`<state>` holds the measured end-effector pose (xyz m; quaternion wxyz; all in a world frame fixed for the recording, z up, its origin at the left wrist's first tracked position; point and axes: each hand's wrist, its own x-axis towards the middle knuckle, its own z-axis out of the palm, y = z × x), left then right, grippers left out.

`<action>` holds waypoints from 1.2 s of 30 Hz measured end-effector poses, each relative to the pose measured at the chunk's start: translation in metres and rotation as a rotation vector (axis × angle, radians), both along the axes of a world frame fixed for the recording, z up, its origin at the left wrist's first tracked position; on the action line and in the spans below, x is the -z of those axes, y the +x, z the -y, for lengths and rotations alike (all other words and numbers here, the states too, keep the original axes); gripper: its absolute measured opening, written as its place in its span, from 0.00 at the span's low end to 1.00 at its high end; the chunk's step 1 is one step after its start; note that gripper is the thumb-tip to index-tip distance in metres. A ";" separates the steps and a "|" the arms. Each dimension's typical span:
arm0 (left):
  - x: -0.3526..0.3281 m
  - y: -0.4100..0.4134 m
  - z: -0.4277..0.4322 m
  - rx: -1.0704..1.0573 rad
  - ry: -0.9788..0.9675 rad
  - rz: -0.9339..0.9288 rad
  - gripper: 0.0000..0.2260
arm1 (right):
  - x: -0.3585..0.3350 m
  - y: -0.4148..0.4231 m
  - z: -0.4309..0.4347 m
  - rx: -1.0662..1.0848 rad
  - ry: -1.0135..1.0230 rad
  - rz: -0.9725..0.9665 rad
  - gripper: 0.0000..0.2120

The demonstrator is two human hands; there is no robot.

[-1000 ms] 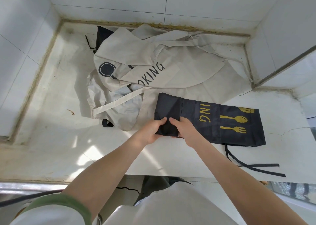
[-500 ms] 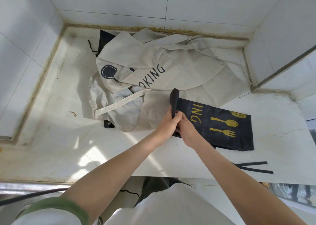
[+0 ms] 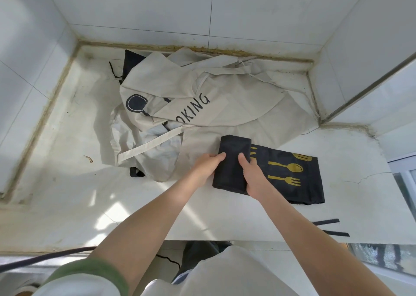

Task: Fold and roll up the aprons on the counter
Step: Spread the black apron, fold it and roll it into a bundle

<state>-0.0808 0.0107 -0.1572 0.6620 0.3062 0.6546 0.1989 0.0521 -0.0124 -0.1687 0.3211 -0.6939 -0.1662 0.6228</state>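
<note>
L hand (image 3: 206, 166) & R hand (image 3: 254, 177) both pinch the folded-over end of the black apron (image 3: 292, 192), which lies flat on the counter (image 3: 67, 183), front-right, at edge of crumpled cream apron (image 3: 236, 118).

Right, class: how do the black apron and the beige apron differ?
The black apron is folded, one end rolled; the beige apron lies crumpled. Black apron's print is gold, beige apron's dark. Both rest on the counter.
</note>
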 end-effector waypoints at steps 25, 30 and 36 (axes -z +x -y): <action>-0.019 0.009 0.000 0.107 0.316 -0.206 0.12 | 0.002 -0.021 -0.010 -0.238 0.216 0.354 0.10; -0.006 0.002 0.000 0.123 0.280 -0.086 0.12 | -0.011 -0.013 -0.006 0.047 0.118 -0.381 0.28; 0.006 0.008 0.001 0.244 0.253 -0.304 0.23 | -0.012 -0.001 -0.007 0.013 0.131 -0.396 0.19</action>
